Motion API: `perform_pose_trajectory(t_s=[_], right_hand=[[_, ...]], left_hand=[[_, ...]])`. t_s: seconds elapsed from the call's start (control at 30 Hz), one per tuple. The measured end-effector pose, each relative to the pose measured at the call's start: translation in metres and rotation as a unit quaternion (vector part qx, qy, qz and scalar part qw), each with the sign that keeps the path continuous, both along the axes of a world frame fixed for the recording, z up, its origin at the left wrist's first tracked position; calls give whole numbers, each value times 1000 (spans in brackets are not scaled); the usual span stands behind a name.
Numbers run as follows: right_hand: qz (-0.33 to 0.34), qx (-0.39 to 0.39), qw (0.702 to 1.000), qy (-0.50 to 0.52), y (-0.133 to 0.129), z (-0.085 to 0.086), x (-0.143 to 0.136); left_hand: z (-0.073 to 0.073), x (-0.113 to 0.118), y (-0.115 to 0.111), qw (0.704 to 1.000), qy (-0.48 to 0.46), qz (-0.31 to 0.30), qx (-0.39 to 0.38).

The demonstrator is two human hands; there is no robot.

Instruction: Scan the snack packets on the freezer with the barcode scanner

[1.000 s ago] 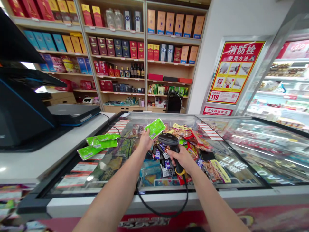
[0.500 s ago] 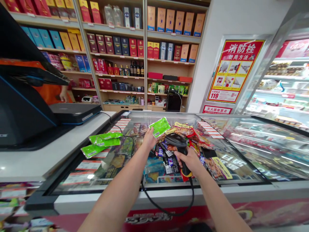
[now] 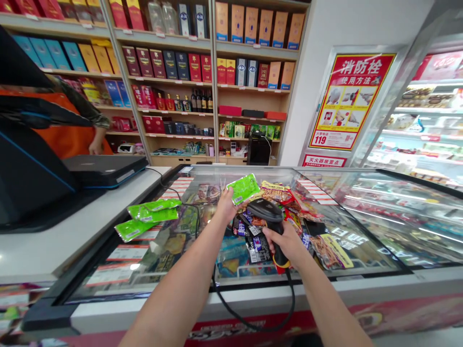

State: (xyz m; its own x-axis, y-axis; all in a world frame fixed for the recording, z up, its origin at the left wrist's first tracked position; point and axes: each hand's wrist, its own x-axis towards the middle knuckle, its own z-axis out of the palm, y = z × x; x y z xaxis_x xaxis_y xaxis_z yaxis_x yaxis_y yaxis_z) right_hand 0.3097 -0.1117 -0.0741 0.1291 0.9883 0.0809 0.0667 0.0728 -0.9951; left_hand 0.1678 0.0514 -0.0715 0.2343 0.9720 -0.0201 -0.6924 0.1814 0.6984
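Observation:
My left hand [image 3: 226, 206] is closed on the lower left corner of a bright green snack packet [image 3: 244, 188], lifted above the freezer's glass top. In my right hand [image 3: 287, 242] is a black barcode scanner [image 3: 266, 212], its fingers wrapped round the handle and its head tilted toward the green packet. A black cable [image 3: 249, 322] loops down from the scanner's handle. Under and around the scanner lie black snack packets [image 3: 255, 246] and red snack packets [image 3: 303, 208]. Several more green packets [image 3: 152, 212] are piled left of my left hand.
A glass-topped freezer [image 3: 369, 279] spans the front. At left, a counter [image 3: 72, 241] carries a dark checkout machine [image 3: 32, 159]. Behind it stands a person in an orange apron [image 3: 54, 130]. Shelves of boxes [image 3: 213, 86] line the back; a lit fridge [image 3: 427, 125] is at right.
The view has shifted slightly. Both hands keep their hold on the green packet and the scanner, almost unmoved. More of the person's sleeve and hand at left now shows.

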Motion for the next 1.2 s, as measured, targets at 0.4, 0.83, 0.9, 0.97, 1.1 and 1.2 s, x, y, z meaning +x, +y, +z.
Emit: perform_pose_trajectory(t_s=[0.4, 0.83, 0.9, 0.97, 1.1, 1.2], right_hand=[[-14, -31, 999, -24, -9, 17, -7], [-21, -18, 999, -29, -3, 4, -5], [-33, -24, 999, -24, -3, 6, -2], [-32, -27, 999, -22, -4, 9, 1], [-17, -30, 999, -24, -7, 16, 2], [-10, -39, 999, -22, -5, 21, 0]], left_hand=[[2, 5, -3, 998, -53, -26, -20], [2, 2, -5, 998, -49, -10, -32], [3, 2, -5, 998, -43, -8, -36], [3, 3, -5, 998, -41, -11, -35], [2, 5, -4, 998, -48, -13, -43], [1, 5, -2, 998, -49, -7, -46]])
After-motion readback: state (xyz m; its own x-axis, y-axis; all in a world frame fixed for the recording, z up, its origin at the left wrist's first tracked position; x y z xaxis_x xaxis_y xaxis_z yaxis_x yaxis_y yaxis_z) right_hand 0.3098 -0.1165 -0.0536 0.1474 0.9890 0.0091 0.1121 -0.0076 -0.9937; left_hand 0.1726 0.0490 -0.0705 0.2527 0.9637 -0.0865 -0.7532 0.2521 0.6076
